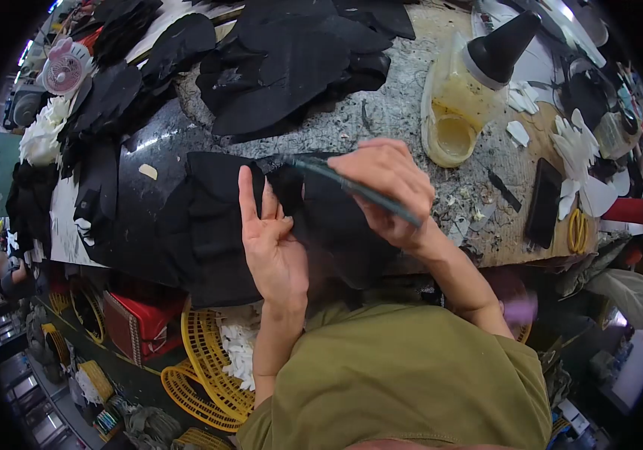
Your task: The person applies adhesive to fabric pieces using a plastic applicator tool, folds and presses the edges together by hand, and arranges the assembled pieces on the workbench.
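My right hand [389, 184] grips a long, flat, dark green brush [351, 191] by its handle. The brush's dark tip rests on a small black material piece [285, 186] in front of my left hand. My left hand [273, 251] holds that piece between thumb and fingers, with the index finger stretched out along the side. Part of the grip is hidden behind the piece. Under both hands a larger black sheet [216, 225] is spread over the table's near edge.
Stacks of black cut pieces [284, 67] cover the far side. A glue bottle [449, 112] with a black nozzle stands right of centre. Farther right are a phone [543, 202] and white gloves [578, 154]. A yellow basket [205, 352] sits below the table edge.
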A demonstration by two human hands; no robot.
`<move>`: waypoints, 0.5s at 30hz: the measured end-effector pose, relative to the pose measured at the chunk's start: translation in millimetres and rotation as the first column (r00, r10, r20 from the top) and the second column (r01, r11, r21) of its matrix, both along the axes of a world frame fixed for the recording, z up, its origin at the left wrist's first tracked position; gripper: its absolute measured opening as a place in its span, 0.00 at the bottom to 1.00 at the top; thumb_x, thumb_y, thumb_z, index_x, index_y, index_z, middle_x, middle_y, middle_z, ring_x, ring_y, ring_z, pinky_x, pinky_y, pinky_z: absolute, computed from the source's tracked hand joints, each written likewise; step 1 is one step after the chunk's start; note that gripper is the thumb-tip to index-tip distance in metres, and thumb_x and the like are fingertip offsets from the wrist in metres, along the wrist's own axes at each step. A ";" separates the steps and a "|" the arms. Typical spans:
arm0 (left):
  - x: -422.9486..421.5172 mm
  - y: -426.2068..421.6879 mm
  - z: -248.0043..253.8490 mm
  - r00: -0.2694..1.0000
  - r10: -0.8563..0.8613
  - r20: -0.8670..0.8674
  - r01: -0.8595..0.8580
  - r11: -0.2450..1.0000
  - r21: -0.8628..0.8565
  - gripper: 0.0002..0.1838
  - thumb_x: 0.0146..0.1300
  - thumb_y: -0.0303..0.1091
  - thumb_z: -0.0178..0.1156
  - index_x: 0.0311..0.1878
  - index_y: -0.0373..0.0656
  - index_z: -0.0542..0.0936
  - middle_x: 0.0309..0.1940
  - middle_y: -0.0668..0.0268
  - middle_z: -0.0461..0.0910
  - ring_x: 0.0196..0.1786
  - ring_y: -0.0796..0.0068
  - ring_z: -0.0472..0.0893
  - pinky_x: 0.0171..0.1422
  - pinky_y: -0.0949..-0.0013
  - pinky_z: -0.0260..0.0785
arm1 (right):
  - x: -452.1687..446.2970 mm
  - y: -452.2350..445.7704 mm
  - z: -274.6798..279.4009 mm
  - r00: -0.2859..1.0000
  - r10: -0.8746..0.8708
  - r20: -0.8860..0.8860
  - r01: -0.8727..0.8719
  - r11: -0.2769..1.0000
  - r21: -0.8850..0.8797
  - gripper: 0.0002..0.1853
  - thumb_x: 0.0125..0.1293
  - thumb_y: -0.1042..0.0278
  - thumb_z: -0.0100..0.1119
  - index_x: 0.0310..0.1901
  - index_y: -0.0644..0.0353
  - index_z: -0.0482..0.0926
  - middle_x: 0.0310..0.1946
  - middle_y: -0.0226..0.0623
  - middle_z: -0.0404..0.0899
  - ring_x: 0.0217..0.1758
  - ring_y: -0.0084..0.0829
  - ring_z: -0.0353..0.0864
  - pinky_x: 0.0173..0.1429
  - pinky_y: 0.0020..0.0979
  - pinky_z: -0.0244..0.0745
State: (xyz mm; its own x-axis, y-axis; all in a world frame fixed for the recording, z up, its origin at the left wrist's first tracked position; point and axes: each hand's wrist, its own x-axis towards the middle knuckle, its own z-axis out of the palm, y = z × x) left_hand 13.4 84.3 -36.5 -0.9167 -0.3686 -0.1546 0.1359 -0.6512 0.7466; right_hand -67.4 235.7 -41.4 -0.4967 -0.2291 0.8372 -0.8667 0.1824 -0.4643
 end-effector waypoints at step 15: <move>2.9 -20.1 7.4 0.948 -0.049 -0.316 0.191 0.879 0.436 0.44 0.67 0.69 0.39 0.78 0.55 0.42 0.75 0.51 0.52 0.75 0.56 0.56 0.80 0.54 0.40 | 35.5 22.2 -16.5 0.960 0.157 0.233 -0.113 0.975 -0.192 0.09 0.58 0.85 0.58 0.40 0.63 0.77 0.33 0.39 0.81 0.31 0.36 0.79 0.46 0.43 0.74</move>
